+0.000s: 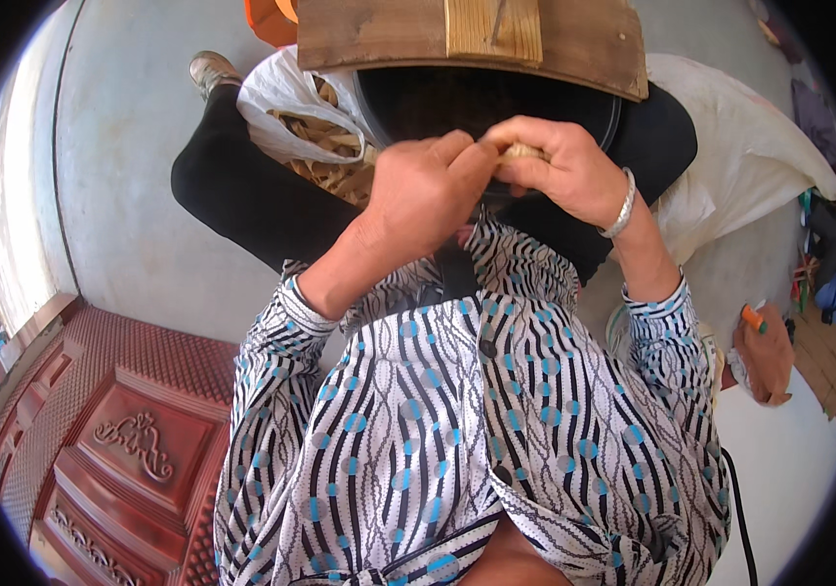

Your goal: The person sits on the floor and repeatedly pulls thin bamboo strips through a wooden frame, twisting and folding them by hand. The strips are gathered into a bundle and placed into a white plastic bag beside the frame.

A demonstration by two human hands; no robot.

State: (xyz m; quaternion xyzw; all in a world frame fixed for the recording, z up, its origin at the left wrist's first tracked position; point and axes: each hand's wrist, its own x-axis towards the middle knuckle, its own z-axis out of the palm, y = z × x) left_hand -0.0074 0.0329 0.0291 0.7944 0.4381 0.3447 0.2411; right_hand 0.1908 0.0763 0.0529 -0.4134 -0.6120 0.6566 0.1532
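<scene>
My two hands meet in front of the dark bucket (477, 98) between my knees. In my right hand (569, 171), curled fingers and thumb grip a small pale, ridged piece (523, 152); most of it is hidden, so its kind is unclear. My left hand (418, 190) is closed in a pinch right against the right fingertips, and what lies in its fingers is hidden. A wooden board (369, 37) with a lighter block (472, 29) and a nail (497, 21) in it lies across the bucket's far side.
Left of the bucket, a white plastic bag (286, 98) holds brown, dry-looking pieces (325, 176). A large whitish sack (721, 156) spreads on the right. An orange object (267, 21) stands beyond the board. A carved red-brown door panel (135, 439) is at lower left, a brown bag (765, 356) at right.
</scene>
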